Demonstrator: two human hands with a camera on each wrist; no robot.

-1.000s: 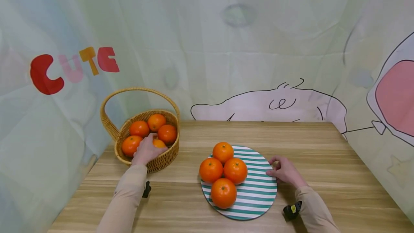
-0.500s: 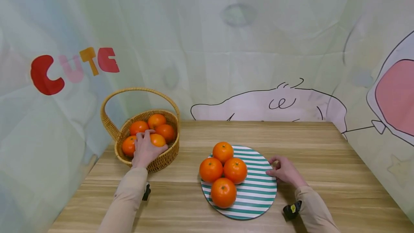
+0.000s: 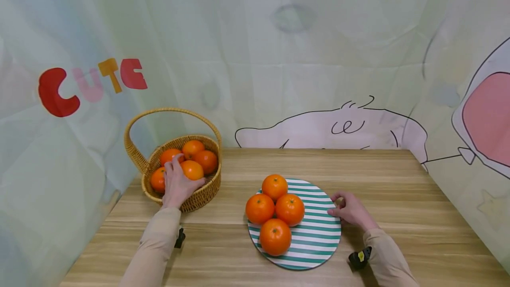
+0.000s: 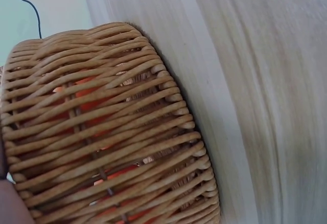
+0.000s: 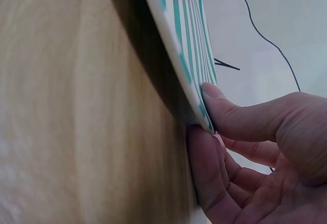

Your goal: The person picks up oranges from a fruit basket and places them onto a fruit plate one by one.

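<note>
My left hand (image 3: 179, 187) reaches over the near rim of a wicker basket (image 3: 207, 198) and grips an orange (image 3: 192, 170), fingers on its left side and thumb at its lower right. Several more oranges (image 3: 206, 161) lie around it in the basket. In the left wrist view the woven wall (image 4: 102, 132) hides most of the hand and fruit. My right hand (image 3: 352, 211) pinches the right edge of a round plate (image 3: 318, 234) with green and white stripes, thumb on top and fingers beneath. Several oranges (image 3: 275, 237) sit on the plate's left half.
The basket's tall arched handle (image 3: 175, 110) rises above its opening. Both things stand on a wooden table (image 3: 231, 242), the basket at the back left. A printed curtain (image 3: 255, 56) hangs behind the table and along its sides.
The orange in my left hand has risen a little and shifted slightly left, showing more of itself. A neighbouring orange has shifted slightly. My right hand and the plate have stayed put.
</note>
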